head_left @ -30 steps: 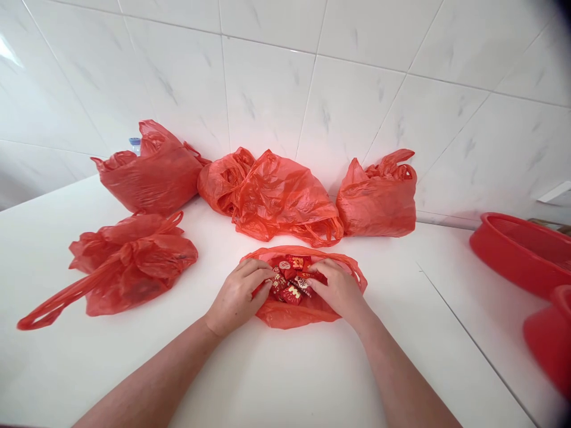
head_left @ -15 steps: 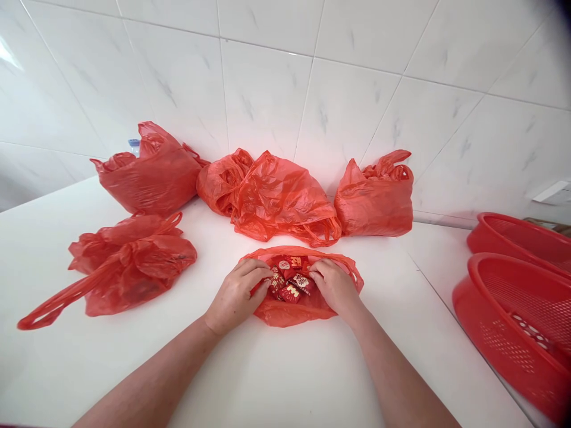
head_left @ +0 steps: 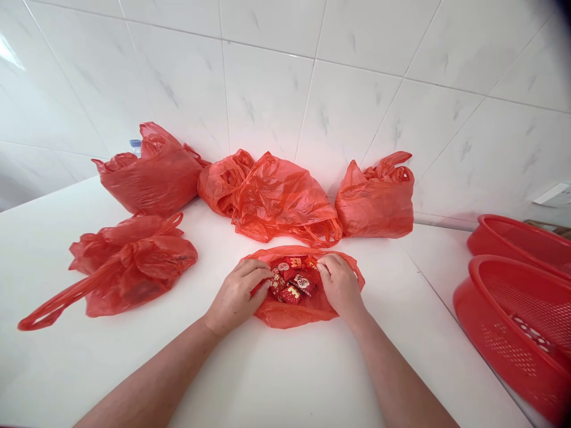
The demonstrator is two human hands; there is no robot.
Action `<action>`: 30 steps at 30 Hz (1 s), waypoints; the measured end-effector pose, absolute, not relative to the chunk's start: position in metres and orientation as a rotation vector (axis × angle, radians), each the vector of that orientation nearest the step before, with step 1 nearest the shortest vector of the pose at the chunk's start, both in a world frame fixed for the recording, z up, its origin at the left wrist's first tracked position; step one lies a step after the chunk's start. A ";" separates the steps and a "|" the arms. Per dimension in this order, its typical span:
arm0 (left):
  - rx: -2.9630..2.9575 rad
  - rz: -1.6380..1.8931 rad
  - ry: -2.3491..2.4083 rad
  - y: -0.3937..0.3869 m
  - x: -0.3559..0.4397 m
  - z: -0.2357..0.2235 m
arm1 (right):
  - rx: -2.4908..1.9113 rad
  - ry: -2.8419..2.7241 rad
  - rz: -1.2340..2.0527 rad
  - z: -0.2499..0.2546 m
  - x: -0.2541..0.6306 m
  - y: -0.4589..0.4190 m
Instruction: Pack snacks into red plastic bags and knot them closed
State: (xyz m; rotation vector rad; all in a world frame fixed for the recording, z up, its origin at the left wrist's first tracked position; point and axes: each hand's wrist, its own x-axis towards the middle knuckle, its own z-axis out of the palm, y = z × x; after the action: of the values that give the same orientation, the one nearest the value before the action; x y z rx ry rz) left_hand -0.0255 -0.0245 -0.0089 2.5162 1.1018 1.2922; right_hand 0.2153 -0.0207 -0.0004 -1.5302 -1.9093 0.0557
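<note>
An open red plastic bag lies on the white table in front of me, its mouth facing up. Inside it are several small red wrapped packets with gold and white print. My left hand reaches over the bag's left edge, fingers curled and thumb close to them beside the packets. Across from it, my right hand is over the bag's right side, fingers bent inward near an orange-red packet. What either set of fingertips grips is hidden.
A tied red bag with a long handle lies left on the table. More full red bags line the tiled wall, including a crumpled one and one at right. Red perforated baskets stand at the right edge.
My right hand has shifted slightly to the right, exposing more of the packets. My left hand stays in nearly the same place.
</note>
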 end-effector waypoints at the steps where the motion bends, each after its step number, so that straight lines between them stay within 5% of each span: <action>1: 2.517 1.290 1.101 -0.024 -0.026 -0.009 | -1.512 -1.911 0.066 0.000 0.215 -0.021; 16: 2.439 1.270 1.512 -0.020 -0.028 -0.014 | -1.680 -1.790 -0.146 0.005 0.250 -0.015; 23: 2.187 1.125 1.619 -0.015 -0.030 -0.020 | -2.060 -1.705 0.154 0.008 0.278 -0.013; 30: 2.127 1.135 1.610 -0.016 -0.032 -0.021 | -1.871 -1.517 0.563 0.010 0.285 -0.013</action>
State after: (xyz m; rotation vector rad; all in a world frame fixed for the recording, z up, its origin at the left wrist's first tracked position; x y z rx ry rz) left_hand -0.0316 -0.0156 -0.0209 2.1268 1.6104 1.1346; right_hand 0.2852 -0.0127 0.0097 -1.8713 -1.5167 0.5630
